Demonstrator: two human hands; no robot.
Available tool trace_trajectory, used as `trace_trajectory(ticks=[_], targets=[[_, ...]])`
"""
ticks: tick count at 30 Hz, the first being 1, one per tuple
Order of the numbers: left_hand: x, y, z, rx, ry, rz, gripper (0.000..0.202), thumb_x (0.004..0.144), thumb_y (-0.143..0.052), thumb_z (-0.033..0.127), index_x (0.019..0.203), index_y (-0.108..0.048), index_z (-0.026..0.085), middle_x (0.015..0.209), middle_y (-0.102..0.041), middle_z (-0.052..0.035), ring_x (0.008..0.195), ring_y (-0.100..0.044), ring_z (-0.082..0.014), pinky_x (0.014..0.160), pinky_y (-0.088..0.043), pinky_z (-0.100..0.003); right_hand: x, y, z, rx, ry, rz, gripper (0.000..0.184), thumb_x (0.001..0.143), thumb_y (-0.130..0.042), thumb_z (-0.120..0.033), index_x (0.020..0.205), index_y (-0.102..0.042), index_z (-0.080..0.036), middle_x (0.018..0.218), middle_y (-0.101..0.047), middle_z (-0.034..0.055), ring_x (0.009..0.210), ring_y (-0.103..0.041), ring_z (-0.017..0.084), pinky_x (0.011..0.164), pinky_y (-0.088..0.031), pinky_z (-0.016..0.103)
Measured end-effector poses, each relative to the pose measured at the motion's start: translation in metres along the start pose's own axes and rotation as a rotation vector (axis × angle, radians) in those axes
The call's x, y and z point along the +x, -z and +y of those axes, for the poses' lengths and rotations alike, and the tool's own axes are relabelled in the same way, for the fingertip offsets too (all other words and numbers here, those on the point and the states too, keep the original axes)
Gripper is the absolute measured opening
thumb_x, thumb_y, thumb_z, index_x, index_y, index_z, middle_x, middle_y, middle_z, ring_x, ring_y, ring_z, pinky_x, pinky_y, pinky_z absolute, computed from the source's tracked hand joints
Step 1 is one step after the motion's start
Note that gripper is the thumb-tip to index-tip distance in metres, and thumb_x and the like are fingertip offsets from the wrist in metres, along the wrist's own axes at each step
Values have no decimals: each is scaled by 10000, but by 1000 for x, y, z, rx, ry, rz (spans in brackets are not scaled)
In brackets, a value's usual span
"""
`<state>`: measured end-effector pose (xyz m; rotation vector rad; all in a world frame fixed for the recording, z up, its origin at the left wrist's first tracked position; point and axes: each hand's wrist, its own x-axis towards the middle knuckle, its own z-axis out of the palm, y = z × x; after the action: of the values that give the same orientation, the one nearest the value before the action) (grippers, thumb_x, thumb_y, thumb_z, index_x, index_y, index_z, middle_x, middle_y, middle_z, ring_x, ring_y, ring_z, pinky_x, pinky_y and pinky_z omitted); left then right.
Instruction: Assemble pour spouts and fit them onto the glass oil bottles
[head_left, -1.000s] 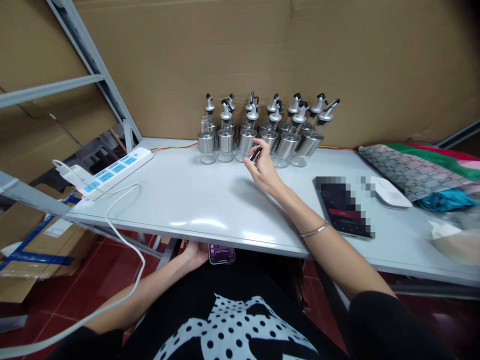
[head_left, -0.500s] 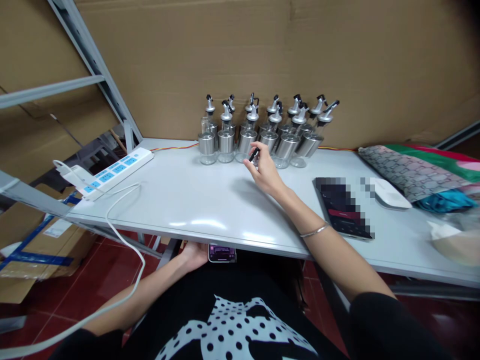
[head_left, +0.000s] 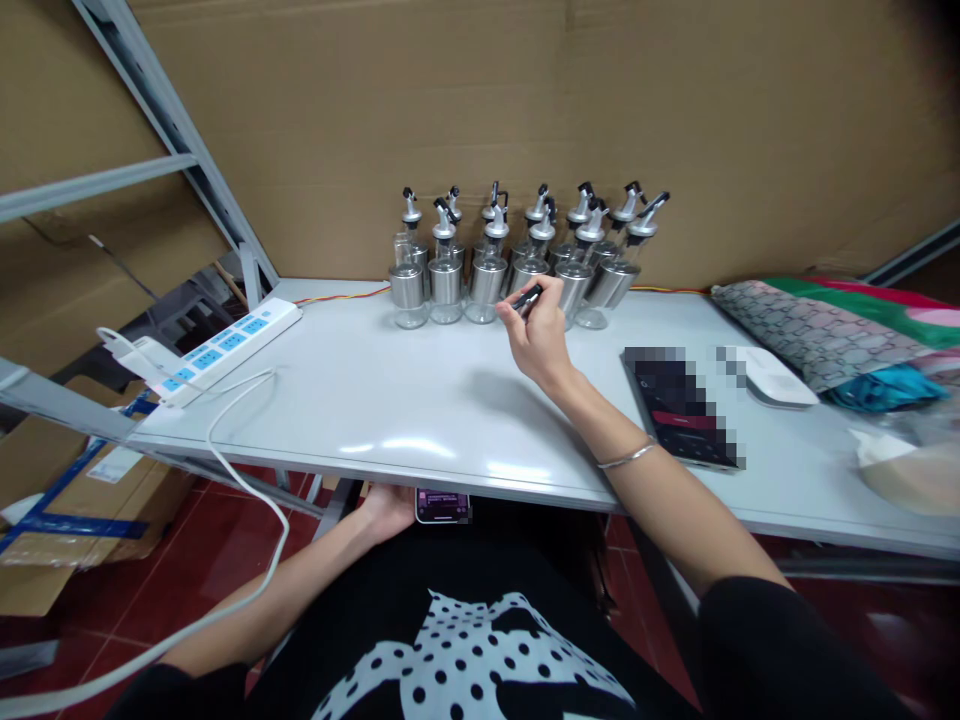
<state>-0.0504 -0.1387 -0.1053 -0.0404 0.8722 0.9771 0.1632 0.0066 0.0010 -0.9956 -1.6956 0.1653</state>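
Note:
My right hand [head_left: 538, 335] reaches across the white table [head_left: 420, 400] and pinches a small black and silver piece [head_left: 528, 298] between thumb and fingertips, just in front of a cluster of several glass and steel dispenser bottles [head_left: 487, 265] standing against the cardboard wall. My left hand [head_left: 388, 508] is below the table's front edge, closed on a phone [head_left: 442, 506] with a lit screen; its fingers are partly hidden by the table.
A white and blue power strip [head_left: 217, 345] with a white cable lies at the table's left. A dark tablet [head_left: 679, 410], a white mouse [head_left: 772, 378] and patterned fabric [head_left: 817, 335] lie at the right. Cardboard boxes sit on the floor at left.
My right hand has shifted slightly right and up with the small piece, closer to the middle bottles. The left hand and phone stay under the table edge.

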Motion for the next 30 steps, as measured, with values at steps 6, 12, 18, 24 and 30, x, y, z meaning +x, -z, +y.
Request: trace_trajectory(ticks=[6,12,18,24,30], targets=[[2,2,0,4,-5,10,272,895,-458,216,1068,-634,101,818,-718,-94,820,-680,-229,841,-520,-369,-1,-3,9,34,-30,-61,511,877,-384,-626,1162,-342,-204,766,-562,10,578,-551,143,591,-485,314],[3,4,0,4,14,-38,271,877,-494,261,1040,-640,100,844,-717,-104,834,-676,-236,838,-521,-375,0,-2,8,-33,58,-33,537,937,-334,-517,1398,-216,-268,1090,-568,95,772,-603,180,699,-534,369],[0,-1,-1,15,-9,-6,263,881,-485,240,1047,-636,105,843,-717,-100,834,-674,-231,844,-518,-370,1,-2,8,-69,85,-57,619,942,-337,-488,1457,-67,-276,1156,-548,110,908,-595,215,787,-531,439],[1,0,-1,-4,-15,-14,266,875,-509,261,1046,-636,102,863,-715,-104,814,-673,-231,830,-521,-369,1,0,-2,-67,59,-115,637,945,-305,-496,1469,-25,-267,1114,-542,111,905,-589,219,800,-515,455],[1,1,-1,-9,-9,-6,269,879,-506,261,1048,-641,102,861,-717,-105,822,-674,-235,834,-519,-372,-3,6,-14,-51,33,-147,625,926,-347,-504,1447,-98,-264,1068,-545,110,866,-575,226,784,-506,470]])
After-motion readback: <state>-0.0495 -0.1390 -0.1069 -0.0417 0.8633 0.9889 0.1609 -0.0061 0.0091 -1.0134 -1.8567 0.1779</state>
